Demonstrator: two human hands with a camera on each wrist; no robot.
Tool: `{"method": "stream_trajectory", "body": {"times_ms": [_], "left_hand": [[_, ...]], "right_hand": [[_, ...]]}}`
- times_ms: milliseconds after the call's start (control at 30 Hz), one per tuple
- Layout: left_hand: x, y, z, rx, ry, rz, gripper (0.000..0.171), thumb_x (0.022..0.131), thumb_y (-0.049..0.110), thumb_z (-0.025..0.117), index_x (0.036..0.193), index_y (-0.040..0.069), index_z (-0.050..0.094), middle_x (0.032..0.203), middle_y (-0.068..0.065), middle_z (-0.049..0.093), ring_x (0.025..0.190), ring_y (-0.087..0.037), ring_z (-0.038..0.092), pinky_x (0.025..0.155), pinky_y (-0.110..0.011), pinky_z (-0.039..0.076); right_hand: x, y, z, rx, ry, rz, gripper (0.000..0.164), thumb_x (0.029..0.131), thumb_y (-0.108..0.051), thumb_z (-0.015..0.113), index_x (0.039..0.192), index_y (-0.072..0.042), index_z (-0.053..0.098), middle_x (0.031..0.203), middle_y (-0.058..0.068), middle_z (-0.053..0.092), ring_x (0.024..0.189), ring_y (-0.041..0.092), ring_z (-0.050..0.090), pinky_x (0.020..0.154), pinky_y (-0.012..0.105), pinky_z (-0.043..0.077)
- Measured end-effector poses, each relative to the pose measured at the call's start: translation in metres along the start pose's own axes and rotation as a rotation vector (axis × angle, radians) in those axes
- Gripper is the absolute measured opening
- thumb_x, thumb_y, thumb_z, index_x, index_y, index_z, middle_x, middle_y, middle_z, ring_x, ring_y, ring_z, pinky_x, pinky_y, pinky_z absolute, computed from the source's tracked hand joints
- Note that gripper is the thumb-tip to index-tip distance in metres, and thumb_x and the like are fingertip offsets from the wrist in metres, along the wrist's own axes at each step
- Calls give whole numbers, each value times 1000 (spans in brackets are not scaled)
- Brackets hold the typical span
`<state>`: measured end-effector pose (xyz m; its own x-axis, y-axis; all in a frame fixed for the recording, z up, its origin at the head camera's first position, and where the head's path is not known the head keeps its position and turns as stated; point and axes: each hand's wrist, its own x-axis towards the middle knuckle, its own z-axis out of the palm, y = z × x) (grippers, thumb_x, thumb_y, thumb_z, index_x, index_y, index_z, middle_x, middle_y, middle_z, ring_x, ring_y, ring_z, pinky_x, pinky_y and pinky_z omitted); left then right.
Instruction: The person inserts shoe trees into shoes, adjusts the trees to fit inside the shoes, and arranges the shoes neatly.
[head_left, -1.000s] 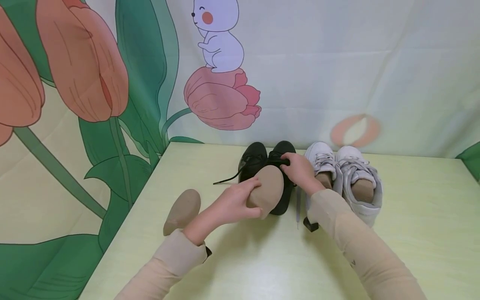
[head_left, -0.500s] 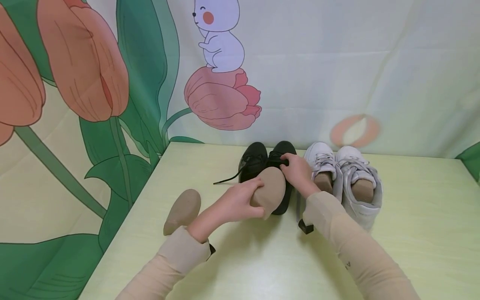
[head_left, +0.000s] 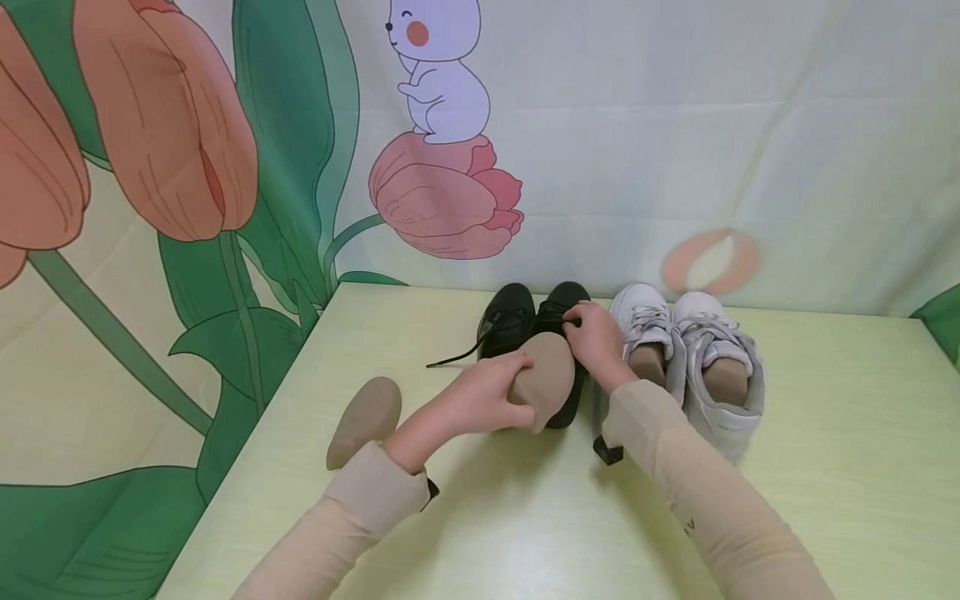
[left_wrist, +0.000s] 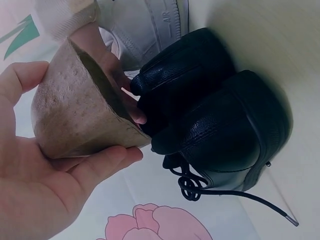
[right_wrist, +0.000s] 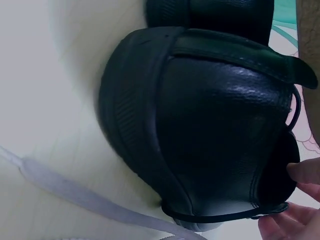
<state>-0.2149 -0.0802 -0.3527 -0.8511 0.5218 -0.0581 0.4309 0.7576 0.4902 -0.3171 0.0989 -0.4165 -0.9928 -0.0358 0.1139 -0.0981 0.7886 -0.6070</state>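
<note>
My left hand point(head_left: 491, 396) grips a brown moulded-pulp shoe insert point(left_wrist: 75, 105) by its sides, thumb on one side and fingers on the other. The insert hangs above the opening of the right-hand black shoe point(right_wrist: 215, 115), partly hiding it in the head view. My right hand point(head_left: 597, 337) pinches that shoe's tongue point(right_wrist: 280, 175) between thumb and fingers. Beside it stands the other black shoe point(head_left: 506, 321), one loose lace point(head_left: 453, 361) trailing left on the table. A second brown insert point(head_left: 366, 421) lies on the table left of my left forearm.
Just right of the black shoes stands a pair of white sneakers point(head_left: 723, 333) with brown inserts point(head_left: 726, 381) inside. A pale lace point(right_wrist: 75, 192) trails beside the black shoe. The yellowish table point(head_left: 847, 400) ends at a printed cloth backdrop point(head_left: 637, 150).
My left hand has shifted slightly right with the insert, over the black shoe. The right hand stays at the tongue, its forearm drifting a little left. The shoes stay in place.
</note>
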Motion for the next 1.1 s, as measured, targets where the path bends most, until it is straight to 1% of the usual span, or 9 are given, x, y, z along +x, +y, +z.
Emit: {"method": "stream_trajectory", "body": {"times_ms": [100, 233, 300, 467, 633, 733, 867, 1000, 1100], "left_hand": [[3, 1, -1, 0, -13, -12, 61, 73, 24, 57, 129, 5, 44, 129, -7, 50, 106, -17, 53, 87, -32, 44], [8, 3, -1, -1, -31, -29, 61, 74, 25, 57, 130, 5, 43, 129, -8, 50, 106, -17, 54, 86, -31, 44], [11, 4, -1, -7, -41, -37, 61, 75, 26, 57, 130, 5, 42, 129, -8, 51, 105, -18, 54, 85, -31, 44], [18, 6, 0, -10, -64, -62, 60, 76, 26, 56, 130, 6, 41, 126, -8, 52, 102, -17, 55, 82, -31, 44], [25, 8, 1, -1, -90, -91, 61, 77, 27, 56, 132, 7, 39, 128, -7, 51, 103, -17, 55, 82, -32, 44], [30, 9, 3, -4, -99, -103, 61, 79, 28, 56, 134, 8, 38, 129, -7, 50, 102, -18, 55, 81, -31, 44], [33, 10, 6, -15, -88, -113, 61, 79, 28, 56, 134, 10, 38, 128, -6, 51, 95, -17, 55, 77, -30, 44], [35, 10, 9, -24, -59, -114, 60, 79, 29, 57, 133, 12, 38, 112, -5, 58, 81, -17, 55, 69, -28, 43], [36, 9, 14, -31, -32, -115, 61, 78, 32, 59, 132, 13, 37, 102, -4, 60, 80, -18, 56, 69, -29, 44]], "right_hand": [[0, -1, 0, 36, 9, 17, 19, 86, -16, 54, 98, -9, 66, 124, 13, 55, 108, 33, 53, 83, 44, 45], [-1, -1, -1, 69, 12, 41, 19, 86, -18, 54, 97, -10, 67, 107, 13, 63, 91, 31, 59, 73, 41, 47], [-1, -1, -1, 79, 11, 50, 19, 86, -18, 54, 98, -10, 67, 105, 13, 64, 86, 31, 60, 70, 39, 47], [-3, -3, -3, 94, 9, 62, 19, 86, -19, 54, 98, -10, 67, 104, 14, 64, 82, 30, 60, 68, 37, 46], [-3, -3, -4, 91, 11, 71, 19, 87, -19, 54, 97, -10, 67, 103, 14, 64, 79, 29, 60, 65, 35, 46], [-2, -3, -4, 92, 8, 76, 19, 86, -19, 54, 96, -10, 67, 102, 14, 64, 81, 29, 60, 67, 36, 46], [-1, -3, -5, 99, -3, 75, 19, 86, -19, 54, 96, -9, 67, 102, 14, 64, 84, 29, 59, 70, 37, 47], [-1, -3, -6, 100, -17, 77, 18, 86, -18, 55, 96, -8, 67, 101, 14, 65, 84, 29, 60, 69, 36, 47], [-1, -3, -7, 97, -21, 82, 18, 86, -18, 55, 95, -8, 67, 101, 14, 65, 84, 29, 60, 69, 36, 47]]}}
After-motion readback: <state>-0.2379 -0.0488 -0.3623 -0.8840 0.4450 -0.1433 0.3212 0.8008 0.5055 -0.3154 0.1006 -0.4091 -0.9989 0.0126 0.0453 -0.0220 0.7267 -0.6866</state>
